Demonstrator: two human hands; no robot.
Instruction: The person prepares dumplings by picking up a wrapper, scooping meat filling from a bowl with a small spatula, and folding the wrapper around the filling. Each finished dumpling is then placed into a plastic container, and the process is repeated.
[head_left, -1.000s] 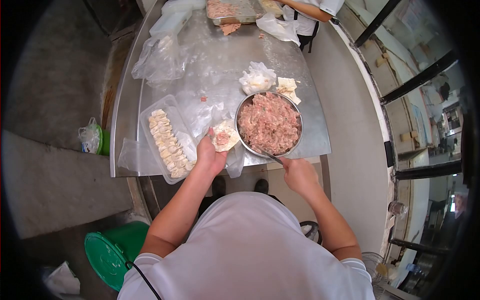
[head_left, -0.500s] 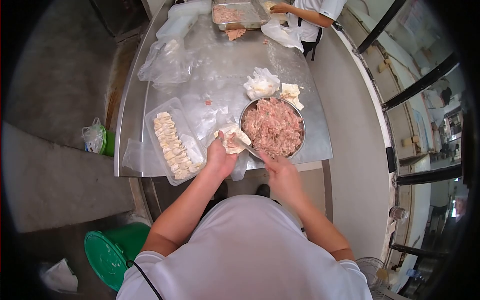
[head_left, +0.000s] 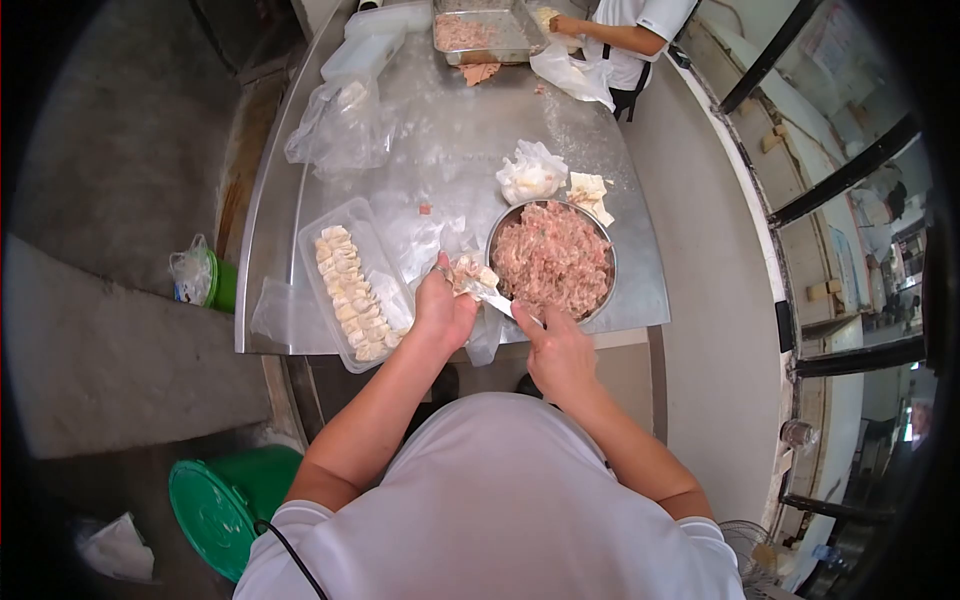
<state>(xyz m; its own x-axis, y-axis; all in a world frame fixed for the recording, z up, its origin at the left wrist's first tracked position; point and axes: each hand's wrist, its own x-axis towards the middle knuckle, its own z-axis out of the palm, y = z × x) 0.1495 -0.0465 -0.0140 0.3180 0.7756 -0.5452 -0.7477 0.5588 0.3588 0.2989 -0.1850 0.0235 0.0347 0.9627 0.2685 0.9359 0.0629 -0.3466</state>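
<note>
My left hand (head_left: 445, 307) is closed around wonton wrappers (head_left: 468, 270), with a smear of pinkish filling on them. In my right hand (head_left: 560, 352) is a flat metal spreader (head_left: 497, 300), its blade touching the wrapper. Just beyond my right hand stands a round metal bowl (head_left: 612, 283) heaped with minced meat (head_left: 553, 255). Left of my left hand, a clear plastic tray (head_left: 375, 250) holds a row of folded wontons (head_left: 352, 290).
Behind the bowl lie a white plastic bag (head_left: 530, 172) and loose wrappers (head_left: 590, 195). Clear bags (head_left: 340, 125) rest on the metal table (head_left: 450, 135). Across it, a co-worker's hand (head_left: 568, 25) is near a metal pan (head_left: 520, 35). A green bucket (head_left: 215, 515) stands lower left.
The wrapper in my left hand has gone from spread flat to partly folded around the filling. The spreader's blade has turned and lies against it. The view has shifted slightly.
</note>
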